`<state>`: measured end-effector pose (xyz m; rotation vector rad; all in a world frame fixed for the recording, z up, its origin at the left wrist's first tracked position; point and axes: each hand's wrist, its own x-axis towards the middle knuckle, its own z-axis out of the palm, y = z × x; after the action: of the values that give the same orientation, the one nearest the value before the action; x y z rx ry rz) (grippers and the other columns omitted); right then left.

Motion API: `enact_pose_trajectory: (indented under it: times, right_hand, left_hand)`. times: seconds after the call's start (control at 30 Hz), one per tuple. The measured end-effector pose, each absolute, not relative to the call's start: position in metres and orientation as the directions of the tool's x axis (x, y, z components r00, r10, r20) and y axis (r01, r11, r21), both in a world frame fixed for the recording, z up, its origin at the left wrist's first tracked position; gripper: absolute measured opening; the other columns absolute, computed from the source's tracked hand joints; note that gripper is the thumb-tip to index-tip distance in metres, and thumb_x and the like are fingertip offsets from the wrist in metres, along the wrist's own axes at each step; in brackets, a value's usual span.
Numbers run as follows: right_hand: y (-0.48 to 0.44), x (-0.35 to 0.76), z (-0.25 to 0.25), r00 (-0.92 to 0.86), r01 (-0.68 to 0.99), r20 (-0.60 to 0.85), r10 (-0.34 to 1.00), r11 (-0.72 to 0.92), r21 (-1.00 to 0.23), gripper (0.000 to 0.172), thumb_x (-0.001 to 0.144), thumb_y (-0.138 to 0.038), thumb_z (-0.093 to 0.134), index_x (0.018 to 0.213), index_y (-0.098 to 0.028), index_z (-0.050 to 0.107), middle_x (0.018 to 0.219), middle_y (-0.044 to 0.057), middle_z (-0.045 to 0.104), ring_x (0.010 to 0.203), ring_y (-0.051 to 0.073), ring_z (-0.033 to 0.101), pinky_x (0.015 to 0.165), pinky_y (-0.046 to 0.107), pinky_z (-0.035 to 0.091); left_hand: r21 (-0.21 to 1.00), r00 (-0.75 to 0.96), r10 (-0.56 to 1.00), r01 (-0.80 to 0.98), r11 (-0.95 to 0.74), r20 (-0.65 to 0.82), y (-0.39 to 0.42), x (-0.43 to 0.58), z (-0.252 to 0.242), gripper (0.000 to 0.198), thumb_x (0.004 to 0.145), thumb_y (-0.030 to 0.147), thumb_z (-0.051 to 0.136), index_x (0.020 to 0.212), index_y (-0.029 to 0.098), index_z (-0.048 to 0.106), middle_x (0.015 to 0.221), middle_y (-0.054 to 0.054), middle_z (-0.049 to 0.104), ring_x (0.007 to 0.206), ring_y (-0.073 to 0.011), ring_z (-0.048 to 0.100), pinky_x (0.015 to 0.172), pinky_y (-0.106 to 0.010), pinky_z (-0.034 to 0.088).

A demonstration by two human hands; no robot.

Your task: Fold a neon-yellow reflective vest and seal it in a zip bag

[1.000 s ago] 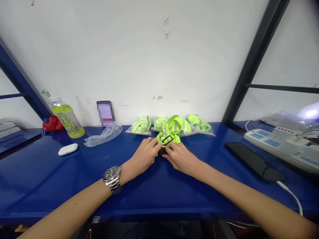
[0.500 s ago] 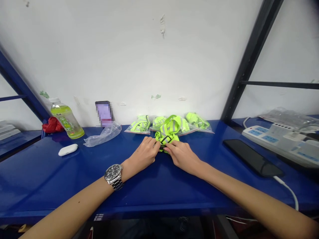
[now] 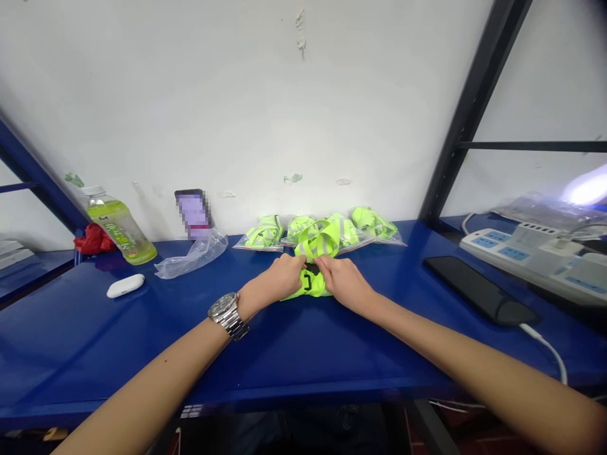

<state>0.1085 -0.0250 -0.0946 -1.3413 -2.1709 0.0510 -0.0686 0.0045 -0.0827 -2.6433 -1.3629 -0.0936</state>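
A neon yellow-green reflective strap [image 3: 317, 248] with grey stripes and a black buckle lies on the blue table [image 3: 142, 328] in front of me. My left hand [image 3: 279, 282], with a metal watch on the wrist, pinches the strap's left side. On the right side my right hand [image 3: 345, 282] is closed on the same strap. The fingertips of both hands meet at the black buckle, and a folded part of the strap shows below them. Behind it, by the wall, lie several clear bags [image 3: 263, 232] with the same kind of neon straps inside.
A green drink bottle [image 3: 117, 224], a red cloth [image 3: 95, 239], a propped phone [image 3: 193, 212], an empty plastic bag [image 3: 193, 253] and a white earbud case [image 3: 125, 285] sit at the left. At the right are a black phone [image 3: 478, 292] on a cable and a white power strip [image 3: 535, 259].
Both hands have moved a little away from me toward the wall, still pinching the strap. More of the strap's folded part now shows under the fingers. The camera has tilted down slightly.
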Motion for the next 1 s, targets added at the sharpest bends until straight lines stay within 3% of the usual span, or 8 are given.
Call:
enact_pose_trajectory:
  times: [0.17, 0.3, 0.4, 0.53, 0.67, 0.77, 0.9, 1.0]
  right_hand:
    - [-0.035, 0.112, -0.095, -0.415, 0.774, 0.675, 0.61, 0.626, -0.09, 0.029, 0.098, -0.025, 0.037, 0.103, -0.013, 0.062, 0.091, 0.013, 0.056, 0.087, 0.025, 0.051, 0.077, 0.037, 0.044]
    - [-0.049, 0.117, -0.091, -0.625, 0.662, 0.608, 0.49, 0.745, 0.079, 0.029, 0.093, -0.03, 0.046, 0.107, -0.008, 0.059, 0.101, 0.018, 0.056, 0.099, 0.03, 0.047, 0.087, 0.046, 0.045]
    - [-0.051, 0.119, -0.089, -0.661, 0.656, 0.566, 0.493, 0.745, 0.117, 0.035, 0.089, -0.028, 0.052, 0.115, -0.005, 0.055, 0.114, 0.022, 0.053, 0.11, 0.034, 0.043, 0.094, 0.049, 0.043]
    - [-0.046, 0.117, -0.089, -0.695, 0.655, 0.515, 0.503, 0.737, 0.165, 0.03, 0.088, -0.023, 0.053, 0.112, -0.006, 0.057, 0.11, 0.02, 0.056, 0.107, 0.033, 0.046, 0.093, 0.047, 0.043]
    - [-0.044, 0.114, -0.092, -0.668, 0.707, 0.471, 0.576, 0.688, 0.161, 0.026, 0.088, -0.02, 0.052, 0.11, -0.007, 0.057, 0.107, 0.019, 0.059, 0.096, 0.03, 0.051, 0.084, 0.043, 0.045]
    - [-0.042, 0.117, -0.096, -0.637, 0.738, 0.456, 0.622, 0.662, 0.127, 0.028, 0.091, -0.023, 0.049, 0.115, -0.009, 0.054, 0.108, 0.017, 0.06, 0.095, 0.03, 0.054, 0.081, 0.043, 0.044]
    - [-0.035, 0.122, -0.096, -0.639, 0.718, 0.431, 0.637, 0.695, 0.039, 0.029, 0.094, -0.022, 0.045, 0.12, -0.009, 0.05, 0.106, 0.016, 0.062, 0.094, 0.027, 0.055, 0.082, 0.039, 0.044]
    - [-0.029, 0.126, -0.094, -0.634, 0.703, 0.417, 0.652, 0.71, -0.041, 0.031, 0.097, -0.024, 0.04, 0.123, -0.009, 0.047, 0.105, 0.015, 0.063, 0.094, 0.027, 0.056, 0.082, 0.038, 0.044]
  left_hand:
    - [-0.154, 0.601, 0.795, 0.796, -0.586, 0.082, 0.008, -0.069, -0.079, 0.016, 0.085, 0.013, 0.042, 0.094, 0.015, 0.055, 0.077, -0.009, 0.062, 0.067, -0.0228, 0.06, 0.057, -0.03, 0.042]
    - [-0.236, 0.627, 0.77, 0.771, -0.592, 0.12, -0.005, -0.072, -0.079, 0.017, 0.089, 0.016, 0.042, 0.103, 0.012, 0.05, 0.084, -0.011, 0.061, 0.077, -0.0243, 0.059, 0.068, -0.033, 0.045]
    - [-0.306, 0.611, 0.767, 0.782, -0.544, 0.198, -0.013, -0.075, -0.08, 0.022, 0.087, 0.008, 0.037, 0.107, 0.009, 0.047, 0.095, -0.016, 0.057, 0.088, -0.0273, 0.056, 0.076, -0.039, 0.045]
    - [-0.353, 0.63, 0.731, 0.767, -0.535, 0.262, -0.012, -0.076, -0.081, 0.02, 0.089, 0.007, 0.034, 0.102, 0.01, 0.049, 0.104, -0.018, 0.052, 0.093, -0.0284, 0.052, 0.077, -0.04, 0.045]
    - [-0.358, 0.67, 0.69, 0.737, -0.573, 0.274, -0.014, -0.078, -0.082, 0.021, 0.095, 0.012, 0.031, 0.099, 0.01, 0.051, 0.1, -0.016, 0.052, 0.09, -0.0266, 0.052, 0.077, -0.039, 0.045]
    - [-0.342, 0.72, 0.63, 0.693, -0.635, 0.29, -0.025, -0.08, -0.082, 0.025, 0.097, 0.015, 0.029, 0.114, 0.011, 0.048, 0.106, -0.014, 0.054, 0.094, -0.025, 0.053, 0.083, -0.038, 0.045]
    - [-0.283, 0.782, 0.526, 0.616, -0.735, 0.336, -0.038, -0.084, -0.081, 0.041, 0.099, 0.036, 0.035, 0.131, 0.01, 0.035, 0.122, -0.017, 0.053, 0.111, -0.0275, 0.051, 0.095, -0.04, 0.042]
    - [-0.299, 0.793, 0.508, 0.601, -0.741, 0.336, -0.033, -0.088, -0.083, 0.042, 0.1, 0.034, 0.035, 0.134, 0.009, 0.032, 0.123, -0.018, 0.054, 0.111, -0.028, 0.053, 0.092, -0.04, 0.044]
